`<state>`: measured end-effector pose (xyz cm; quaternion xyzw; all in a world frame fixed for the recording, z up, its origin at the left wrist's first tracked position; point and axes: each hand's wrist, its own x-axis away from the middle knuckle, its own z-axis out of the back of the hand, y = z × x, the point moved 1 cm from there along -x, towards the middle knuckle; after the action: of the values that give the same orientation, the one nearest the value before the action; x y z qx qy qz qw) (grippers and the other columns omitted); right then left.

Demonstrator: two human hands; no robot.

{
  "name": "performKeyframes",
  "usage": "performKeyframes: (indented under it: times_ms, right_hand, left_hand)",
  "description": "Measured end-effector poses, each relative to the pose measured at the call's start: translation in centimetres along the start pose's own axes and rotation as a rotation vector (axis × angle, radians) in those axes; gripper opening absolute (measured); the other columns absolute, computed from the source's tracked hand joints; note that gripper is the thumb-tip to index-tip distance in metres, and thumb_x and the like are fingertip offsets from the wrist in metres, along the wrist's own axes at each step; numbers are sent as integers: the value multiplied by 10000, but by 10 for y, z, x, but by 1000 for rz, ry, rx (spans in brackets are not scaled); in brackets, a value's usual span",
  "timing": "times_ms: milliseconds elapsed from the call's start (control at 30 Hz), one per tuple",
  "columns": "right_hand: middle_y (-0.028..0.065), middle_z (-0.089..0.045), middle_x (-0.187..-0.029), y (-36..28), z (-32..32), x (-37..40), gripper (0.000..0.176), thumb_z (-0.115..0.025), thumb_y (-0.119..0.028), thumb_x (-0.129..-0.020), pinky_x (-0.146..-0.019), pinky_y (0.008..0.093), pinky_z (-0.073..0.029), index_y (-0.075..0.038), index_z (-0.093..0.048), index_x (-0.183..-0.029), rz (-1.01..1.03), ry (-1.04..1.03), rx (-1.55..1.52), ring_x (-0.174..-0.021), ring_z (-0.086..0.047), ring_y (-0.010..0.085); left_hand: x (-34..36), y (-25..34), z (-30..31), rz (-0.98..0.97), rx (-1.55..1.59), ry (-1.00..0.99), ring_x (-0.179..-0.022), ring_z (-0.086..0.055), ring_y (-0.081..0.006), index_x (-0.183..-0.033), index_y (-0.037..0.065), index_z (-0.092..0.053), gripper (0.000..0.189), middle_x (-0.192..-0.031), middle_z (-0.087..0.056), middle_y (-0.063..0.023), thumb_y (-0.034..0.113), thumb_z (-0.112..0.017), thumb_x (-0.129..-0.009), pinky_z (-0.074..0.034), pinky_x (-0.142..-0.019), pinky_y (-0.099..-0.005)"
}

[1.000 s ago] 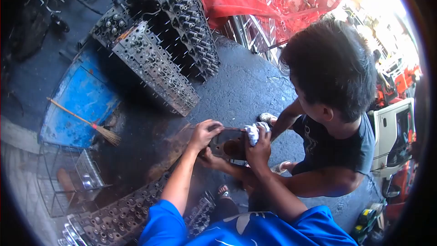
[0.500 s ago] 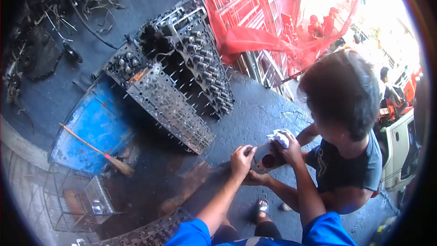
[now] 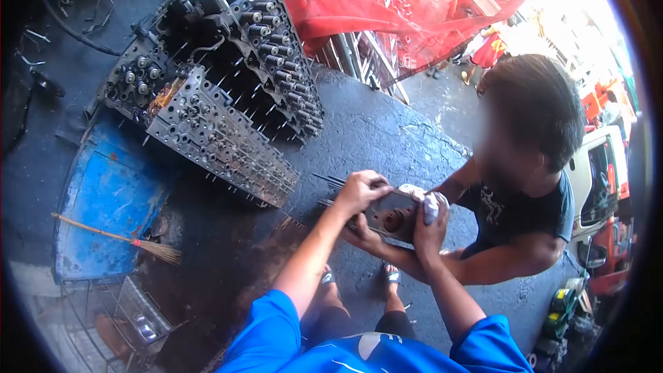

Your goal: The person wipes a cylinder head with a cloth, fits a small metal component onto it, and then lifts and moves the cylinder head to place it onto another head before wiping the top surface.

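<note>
A grey, block-like metal part [image 3: 384, 208] with a round opening in its face is held up in front of me. My left hand [image 3: 360, 195] grips its upper left edge, fingers bent over the rim. At the right end, my right hand [image 3: 429, 232] is closed around a crumpled white cloth [image 3: 433, 207] and rests against the part. A co-worker's hand [image 3: 362, 236] supports the part from below on the left. The fingertips of my right hand are partly hidden by the cloth.
Long engine cylinder heads [image 3: 228, 139] with rows of valve springs stand on the dark floor at left. A broom [image 3: 114, 231] lies across a blue panel [image 3: 114, 190]. A co-worker [image 3: 528, 186] leans in from the right. Red netting [image 3: 352, 14] hangs behind.
My view has shifted, so the cylinder heads appear farther left. The metal part has tilted, showing its opening from another angle. Both my hands stay at it.
</note>
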<state>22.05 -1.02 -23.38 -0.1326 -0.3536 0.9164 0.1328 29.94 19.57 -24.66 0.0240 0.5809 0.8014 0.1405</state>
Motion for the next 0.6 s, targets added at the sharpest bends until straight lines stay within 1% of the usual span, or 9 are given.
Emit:
performKeyframes:
  times_ms: [100, 133, 200, 233, 367, 433, 467, 567, 600]
  right_hand:
    - [228, -515, -1231, -41, -36, -8, 473, -620, -338, -895, -929, 468, -442, -56, -491, -1252, 136, -47, 65, -1143, -522, 425]
    - [215, -516, -1237, -70, -39, -10, 465, -629, -347, -885, -919, 470, -452, -72, -509, -1241, 54, -144, 53, -1134, -527, 423]
    - [192, -527, -1231, -88, -51, -17, 430, -631, -329, -879, -901, 473, -461, -100, -534, -1230, 177, -154, 62, -1111, -546, 415]
    - [183, -539, -1218, -96, -53, -24, 419, -633, -317, -876, -895, 471, -466, -111, -540, -1228, 205, -168, 65, -1097, -557, 411]
    - [192, -558, -1199, -80, -58, -87, 420, -661, -313, -857, -896, 454, -475, -90, -551, -1196, 314, -291, -15, -1092, -570, 404]
    - [184, -593, -1146, -66, -61, -131, 414, -670, -327, -851, -890, 442, -478, -77, -576, -1167, 429, -416, -76, -1077, -580, 398]
    - [184, -612, -1103, -60, -62, -148, 393, -678, -311, -852, -888, 420, -477, -64, -595, -1147, 494, -394, -65, -1060, -595, 380]
    - [158, -600, -1185, -42, -57, -179, 408, -681, -344, -857, -905, 407, -481, -119, -595, -1187, 396, -452, -124, -1088, -596, 352]
    - [169, -594, -1191, -36, -53, -182, 411, -681, -342, -862, -908, 401, -478, -91, -596, -1176, 373, -416, -137, -1099, -594, 354]
  left_hand:
    - [23, -15, 50, 28, 26, 159, -766, -664, -221, -877, 20, -709, 212, -836, -687, -109, 217, -738, -805, -508, -712, -320]
    - [33, -21, 63, 73, 48, 184, -775, -667, -218, -878, 18, -708, 207, -838, -687, -109, 210, -738, -809, -508, -715, -321]
    - [45, -31, 79, 113, 64, 278, -778, -673, -220, -883, 13, -706, 198, -838, -687, -112, 196, -739, -812, -509, -714, -322]
    - [49, -32, 77, 121, 70, 278, -778, -673, -220, -883, 13, -706, 198, -838, -687, -112, 196, -739, -812, -509, -714, -322]
    - [34, -19, 49, 133, -30, 562, -781, -669, -264, -889, 6, -700, 191, -820, -675, -131, 186, -720, -826, -505, -706, -347]
    - [11, -15, 23, 124, -97, 679, -777, -662, -281, -891, -1, -699, 200, -806, -666, -138, 189, -715, -829, -505, -710, -361]
    - [-1, -12, 12, 150, -85, 715, -783, -655, -294, -883, -3, -697, 215, -804, -662, -142, 202, -722, -823, -505, -716, -372]
    - [-36, -7, -1, 165, -72, 680, -791, -654, -293, -866, -4, -694, 225, -811, -664, -147, 213, -728, -815, -505, -720, -374]
    - [-47, -3, -2, 148, -86, 637, -788, -652, -295, -849, -4, -693, 232, -815, -667, -147, 221, -731, -809, -505, -726, -377]
